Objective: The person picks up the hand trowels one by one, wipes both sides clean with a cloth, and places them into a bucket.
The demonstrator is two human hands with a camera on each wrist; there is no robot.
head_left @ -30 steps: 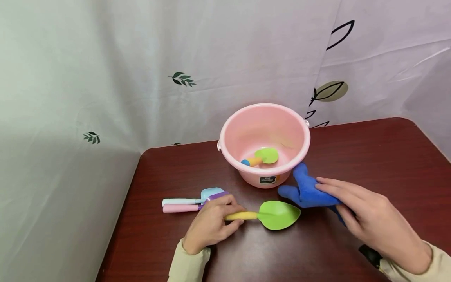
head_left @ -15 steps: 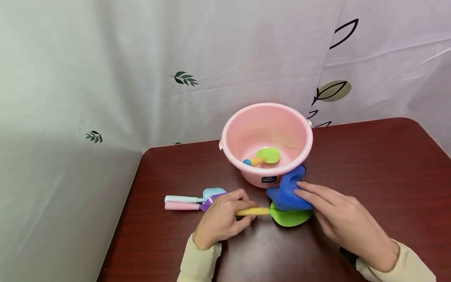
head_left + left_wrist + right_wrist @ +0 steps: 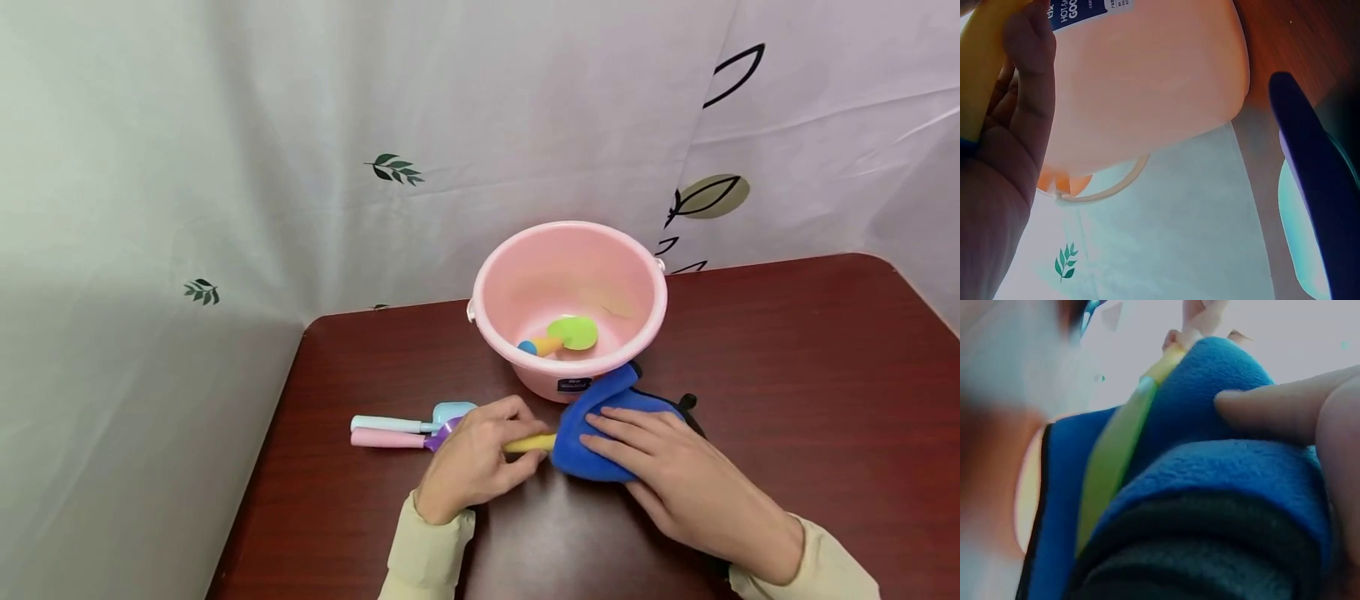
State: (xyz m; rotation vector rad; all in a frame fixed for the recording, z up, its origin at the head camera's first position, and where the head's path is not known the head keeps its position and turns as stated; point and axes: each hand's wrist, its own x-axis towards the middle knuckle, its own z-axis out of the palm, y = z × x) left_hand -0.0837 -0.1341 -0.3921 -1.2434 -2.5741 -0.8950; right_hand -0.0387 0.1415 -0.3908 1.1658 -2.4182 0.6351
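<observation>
In the head view my left hand (image 3: pixel 480 454) grips the yellow handle (image 3: pixel 531 444) of a toy shovel just in front of the bucket. The left wrist view catches that handle (image 3: pixel 982 56) at its left edge, held in the fingers. My right hand (image 3: pixel 667 467) holds a blue cloth (image 3: pixel 581 429) with black edging over the shovel's blade, fingers spread on top. From above the blade is hidden. The right wrist view shows the green blade (image 3: pixel 1107 462) between folds of the cloth (image 3: pixel 1191 400), its handle running off toward the left hand.
A pink bucket (image 3: pixel 577 365) stands behind the hands, with a green shovel (image 3: pixel 573 333) with an orange handle inside. To the left lie a light blue shovel (image 3: pixel 386 423) and a purple one with a pink handle (image 3: pixel 386 438), partly behind the left hand.
The right hand has moved left with the blue cloth, from beside the bucket onto the green blade, which it now covers. The left hand has shifted slightly right with the shovel.
</observation>
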